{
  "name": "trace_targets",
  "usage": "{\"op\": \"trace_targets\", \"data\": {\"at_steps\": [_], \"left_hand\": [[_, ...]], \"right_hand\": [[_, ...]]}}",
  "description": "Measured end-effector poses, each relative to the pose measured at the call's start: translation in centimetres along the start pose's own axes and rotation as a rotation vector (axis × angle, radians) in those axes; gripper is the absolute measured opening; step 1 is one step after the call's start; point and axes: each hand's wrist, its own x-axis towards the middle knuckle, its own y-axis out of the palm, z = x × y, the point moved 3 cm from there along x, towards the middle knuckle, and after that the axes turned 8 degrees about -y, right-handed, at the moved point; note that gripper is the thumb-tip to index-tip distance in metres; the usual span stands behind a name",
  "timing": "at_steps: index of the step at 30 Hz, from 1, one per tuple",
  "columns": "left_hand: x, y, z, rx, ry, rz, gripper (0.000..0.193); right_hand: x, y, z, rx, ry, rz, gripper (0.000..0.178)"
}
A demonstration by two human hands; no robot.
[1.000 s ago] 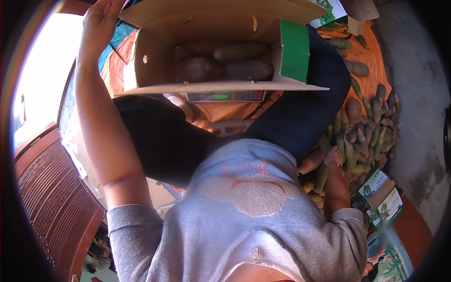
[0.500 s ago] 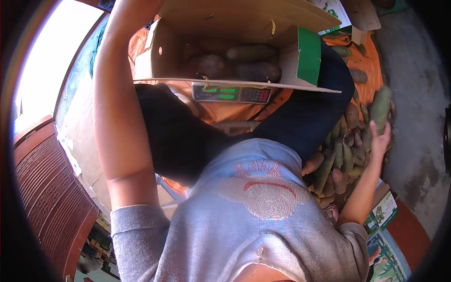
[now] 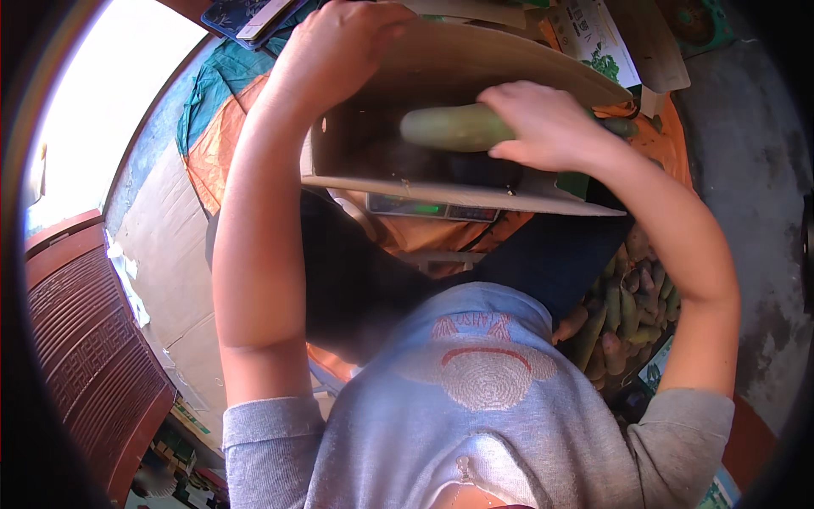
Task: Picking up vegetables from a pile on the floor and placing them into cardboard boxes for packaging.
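Clock centred on the carton, 12 = away from the person.

Green vegetable (image 3: 454, 128): at the mouth of the cardboard carton (image 3: 526, 64), upper middle. Long axis runs near enough 9 to 3, roughly along the carton's near edge. Blunt free end points to 9; the other end sits under the palm, hidden. Looks close to level; can't tell how deep it is or whether it touches anything inside, interior is too dark.

Right hand (image 3: 543, 125): comes in from 4, wraps the 3 o'clock end. Fingers closed on it, on the 12 side, thumb on the 6 side. Slight blur.

Left hand (image 3: 343, 51): at 10, by the carton's far left corner. Fingers bent at the edge of the far flap; can't tell if they clamp it or just rest.

Around it: scale (image 3: 428, 209) with a lit green display at 6, just below the near edge, partly hidden. Vegetable pile (image 3: 632, 310), green and brownish pieces, at 4 to 5 beside the person's dark-trousered leg (image 3: 543, 263). White printed box (image 3: 593, 38) at 2. Orange sheet (image 3: 674, 153) at 3, concrete floor (image 3: 755, 187) beyond. Flat cardboard sheet (image 3: 170, 263) at 8, red-brown wooden panel (image 3: 93, 348) past it.
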Motion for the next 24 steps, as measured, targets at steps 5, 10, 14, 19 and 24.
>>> {"op": "trace_targets", "data": {"at_steps": [5,10,14,19,24], "left_hand": [[0.0,0.4,0.8,0.047,-0.009,-0.013,0.026],[0.1,0.7,0.8,0.056,-0.005,-0.019,0.027],[-0.4,0.4,1.1,0.057,0.012,-0.039,0.026],[0.1,0.5,0.5,0.022,0.037,-0.018,0.025],[0.9,1.2,2.2,0.008,0.101,-0.036,0.025]], "right_hand": [[8.5,6.2,0.5,0.062,-0.006,0.007,0.047],[8.9,8.5,-0.4,-0.178,-0.089,0.176,0.034],[6.0,2.1,1.3,0.087,0.022,0.273,0.038],[-3.5,-5.9,-0.5,0.384,-0.107,-0.477,0.035],[-19.1,-3.4,-10.2,0.495,0.329,-0.882,0.034]]}}
